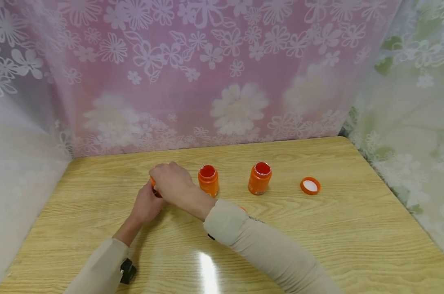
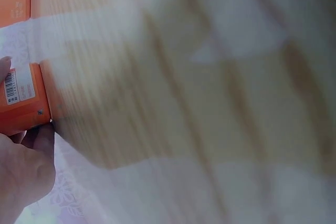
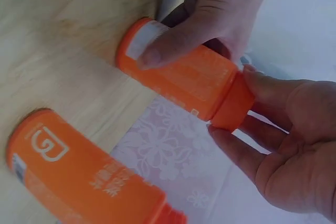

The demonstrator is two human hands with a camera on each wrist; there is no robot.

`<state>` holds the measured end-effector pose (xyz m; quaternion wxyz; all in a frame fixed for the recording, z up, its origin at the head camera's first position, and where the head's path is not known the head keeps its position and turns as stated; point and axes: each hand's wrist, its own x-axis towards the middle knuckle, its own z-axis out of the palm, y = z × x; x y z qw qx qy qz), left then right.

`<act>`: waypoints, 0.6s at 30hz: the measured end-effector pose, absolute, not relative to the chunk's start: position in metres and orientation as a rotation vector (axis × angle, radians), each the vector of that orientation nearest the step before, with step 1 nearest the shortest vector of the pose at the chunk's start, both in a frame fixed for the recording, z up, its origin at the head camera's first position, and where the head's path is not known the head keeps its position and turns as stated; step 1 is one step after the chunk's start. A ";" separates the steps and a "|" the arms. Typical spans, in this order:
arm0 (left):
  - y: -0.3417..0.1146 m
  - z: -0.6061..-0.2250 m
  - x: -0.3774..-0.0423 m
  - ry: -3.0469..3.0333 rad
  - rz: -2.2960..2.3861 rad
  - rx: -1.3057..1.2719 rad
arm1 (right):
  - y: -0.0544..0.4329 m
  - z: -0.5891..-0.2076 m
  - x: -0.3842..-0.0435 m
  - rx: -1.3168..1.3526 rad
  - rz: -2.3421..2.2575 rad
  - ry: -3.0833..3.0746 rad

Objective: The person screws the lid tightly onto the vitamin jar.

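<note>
An orange bottle with a white label stands on the table, and my left hand grips its body. In the right wrist view, the left thumb lies along the bottle's side. The fingers of my right hand pinch the orange cap on top of that bottle. Just right of the hands in the head view is an uncapped orange bottle, its red inside showing. A second uncapped bottle stands further right. In the head view my hands hide most of the gripped bottle.
On the right of the wooden table lies an orange cap, its white liner facing up. A bit of another orange thing shows behind my right sleeve, mostly hidden. Flowered curtains hang along the table's back and sides.
</note>
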<state>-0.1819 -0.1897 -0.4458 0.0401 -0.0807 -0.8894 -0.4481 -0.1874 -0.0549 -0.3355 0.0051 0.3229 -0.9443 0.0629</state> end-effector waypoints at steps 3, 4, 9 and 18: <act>-0.190 -0.446 -0.182 -2.721 -1.434 -0.241 | -0.052 -0.339 -0.188 1.034 0.224 -2.923; -0.190 -0.445 -0.181 -2.723 -1.438 -0.235 | -0.052 -0.340 -0.188 1.038 0.231 -2.915; -0.189 -0.441 -0.181 -2.758 -1.441 -0.236 | -0.051 -0.345 -0.188 1.052 0.160 -2.899; -0.187 -0.440 -0.177 -2.721 -1.413 -0.304 | -0.037 -0.342 -0.188 1.076 0.101 -2.900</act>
